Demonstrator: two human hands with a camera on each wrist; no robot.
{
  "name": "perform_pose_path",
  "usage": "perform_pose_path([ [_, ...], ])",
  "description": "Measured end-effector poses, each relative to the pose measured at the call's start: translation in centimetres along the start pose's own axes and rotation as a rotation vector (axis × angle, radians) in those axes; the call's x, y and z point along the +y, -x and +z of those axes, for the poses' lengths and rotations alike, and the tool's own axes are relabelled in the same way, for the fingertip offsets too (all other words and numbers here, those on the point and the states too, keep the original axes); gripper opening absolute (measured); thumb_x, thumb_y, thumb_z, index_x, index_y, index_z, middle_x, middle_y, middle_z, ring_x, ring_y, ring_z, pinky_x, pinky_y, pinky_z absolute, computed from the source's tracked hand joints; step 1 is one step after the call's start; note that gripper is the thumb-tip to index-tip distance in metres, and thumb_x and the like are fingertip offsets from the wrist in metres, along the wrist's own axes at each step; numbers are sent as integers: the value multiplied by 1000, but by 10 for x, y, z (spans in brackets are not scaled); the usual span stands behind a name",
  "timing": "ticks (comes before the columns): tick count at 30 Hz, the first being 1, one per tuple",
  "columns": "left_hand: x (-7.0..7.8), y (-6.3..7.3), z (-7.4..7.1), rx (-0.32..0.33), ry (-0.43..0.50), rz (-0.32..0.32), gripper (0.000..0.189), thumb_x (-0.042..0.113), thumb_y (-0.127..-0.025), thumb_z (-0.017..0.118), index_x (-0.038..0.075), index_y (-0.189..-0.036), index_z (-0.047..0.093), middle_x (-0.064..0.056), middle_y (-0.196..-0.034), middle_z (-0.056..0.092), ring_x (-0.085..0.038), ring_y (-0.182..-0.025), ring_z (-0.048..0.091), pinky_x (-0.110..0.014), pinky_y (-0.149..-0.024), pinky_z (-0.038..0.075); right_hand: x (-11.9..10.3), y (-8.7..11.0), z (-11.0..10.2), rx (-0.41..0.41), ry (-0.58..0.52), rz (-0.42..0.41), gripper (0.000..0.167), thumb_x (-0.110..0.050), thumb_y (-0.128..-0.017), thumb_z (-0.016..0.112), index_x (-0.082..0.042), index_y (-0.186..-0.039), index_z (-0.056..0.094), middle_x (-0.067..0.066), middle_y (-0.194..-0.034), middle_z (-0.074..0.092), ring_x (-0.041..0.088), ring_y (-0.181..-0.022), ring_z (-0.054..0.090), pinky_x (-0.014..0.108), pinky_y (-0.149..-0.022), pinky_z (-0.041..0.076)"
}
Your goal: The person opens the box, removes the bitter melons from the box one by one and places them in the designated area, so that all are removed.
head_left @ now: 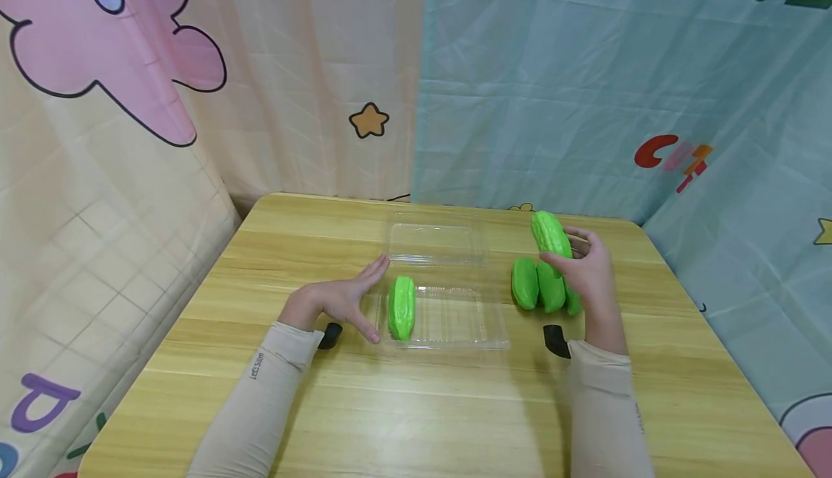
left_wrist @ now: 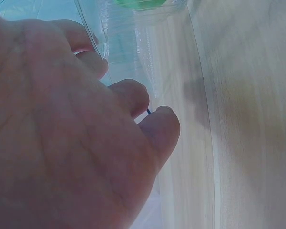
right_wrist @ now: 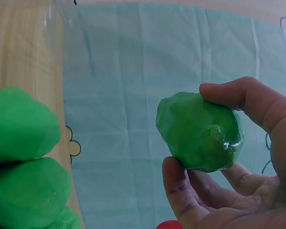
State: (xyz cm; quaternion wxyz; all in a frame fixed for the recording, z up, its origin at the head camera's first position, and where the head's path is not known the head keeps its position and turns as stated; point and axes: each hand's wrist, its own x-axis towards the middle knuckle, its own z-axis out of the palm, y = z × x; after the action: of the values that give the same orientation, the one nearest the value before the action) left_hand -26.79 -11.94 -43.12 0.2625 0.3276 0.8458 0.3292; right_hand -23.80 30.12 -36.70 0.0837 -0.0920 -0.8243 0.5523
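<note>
My right hand (head_left: pixel 581 265) holds a bright green artificial cucumber (head_left: pixel 548 234) between thumb and fingers, raised over the right part of the table. In the right wrist view its blunt end faces the camera, with the thumb on top and fingertips below. Beneath that hand lie several more green cucumbers (head_left: pixel 525 284) side by side. A clear plastic clamshell box (head_left: pixel 458 319) lies with its lid folded back, and one cucumber (head_left: pixel 402 308) sits along the left side of its base. At the box's left edge, my left hand (head_left: pixel 341 300) spreads its thumb and fingers, holding nothing.
The wooden table (head_left: pixel 416 413) carries the box at its middle. The transparent lid (head_left: pixel 434 241) points toward the table's back edge. Printed curtains (head_left: pixel 552 102) hang just behind the table and along its sides. A dark wrist mount (head_left: pixel 556 341) sits by the right wrist.
</note>
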Motion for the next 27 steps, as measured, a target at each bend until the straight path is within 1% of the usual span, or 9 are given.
perform_pose_path([
  [2, 0, -1, 0, -1, -3, -1, 145, 32, -71, 94, 15, -158, -21, -9, -163, -29, -31, -150, -16, -55, -119, 10, 4, -2, -7, 28, -4, 22, 81, -19, -89, 79, -7, -155, 35, 19, -153, 41, 35, -134, 44, 42, -96, 47],
  [5, 1, 0, 0, -4, -6, -6, 145, 33, -71, 94, 16, -158, -21, -8, -163, -29, -31, -150, -16, -54, -119, 10, 11, -4, -16, 53, -17, 50, 80, -20, -89, 79, -8, -156, 35, 18, -154, 41, 35, -134, 44, 35, -93, 48],
  [8, 2, 0, 0, -5, -1, -8, 144, 32, -71, 93, 16, -158, -21, -8, -163, -29, -31, -149, -16, -55, -119, 9, 17, -7, -24, 62, -25, 82, 82, -23, -90, 78, -9, -157, 34, 18, -156, 39, 35, -135, 43, 32, -92, 49],
  [10, 2, 1, 0, -6, 4, -6, 144, 31, -72, 93, 15, -158, -21, -9, -163, -30, -32, -149, -17, -56, -119, 9, 21, -9, -29, 65, -15, 105, 83, -25, -91, 77, -10, -158, 31, 19, -157, 36, 36, -137, 41, 35, -96, 49],
  [13, 2, 1, 0, -7, 10, -2, 143, 29, -72, 93, 14, -158, -21, -10, -162, -30, -33, -149, -17, -57, -119, 9, 27, -11, -37, 71, 7, 134, 84, -28, -92, 75, -9, -160, 28, 20, -159, 32, 38, -140, 37, 45, -105, 44],
  [17, 2, 1, 0, -7, 11, 3, 143, 30, -72, 93, 14, -158, -21, -10, -162, -30, -33, -149, -18, -56, -119, 9, 36, -14, -47, 76, 90, 154, 83, -30, -95, 70, -4, -160, 24, 26, -159, 29, 44, -141, 34, 53, -108, 39],
  [21, 2, 1, -1, -5, 7, 1, 144, 31, -72, 93, 14, -158, -20, -10, -163, -30, -32, -149, -17, -56, -119, 9, 45, -17, -54, 70, 180, 180, 81, -24, -97, 67, 4, -158, 21, 35, -156, 27, 49, -139, 33, 56, -109, 36],
  [25, 3, 1, -1, -7, 5, -3, 143, 30, -72, 93, 14, -158, -20, -9, -163, -30, -32, -149, -18, -56, -119, 9, 55, -19, -58, 58, 238, 215, 79, -18, -97, 65, 10, -155, 19, 39, -153, 27, 51, -137, 33, 57, -110, 34],
  [27, 3, 1, -1, -8, 4, -4, 143, 30, -72, 93, 13, -158, -20, -9, -163, -30, -31, -149, -18, -56, -119, 9, 61, -21, -58, 52, 274, 229, 78, -17, -97, 64, 12, -154, 20, 41, -151, 27, 52, -137, 32, 58, -111, 31],
])
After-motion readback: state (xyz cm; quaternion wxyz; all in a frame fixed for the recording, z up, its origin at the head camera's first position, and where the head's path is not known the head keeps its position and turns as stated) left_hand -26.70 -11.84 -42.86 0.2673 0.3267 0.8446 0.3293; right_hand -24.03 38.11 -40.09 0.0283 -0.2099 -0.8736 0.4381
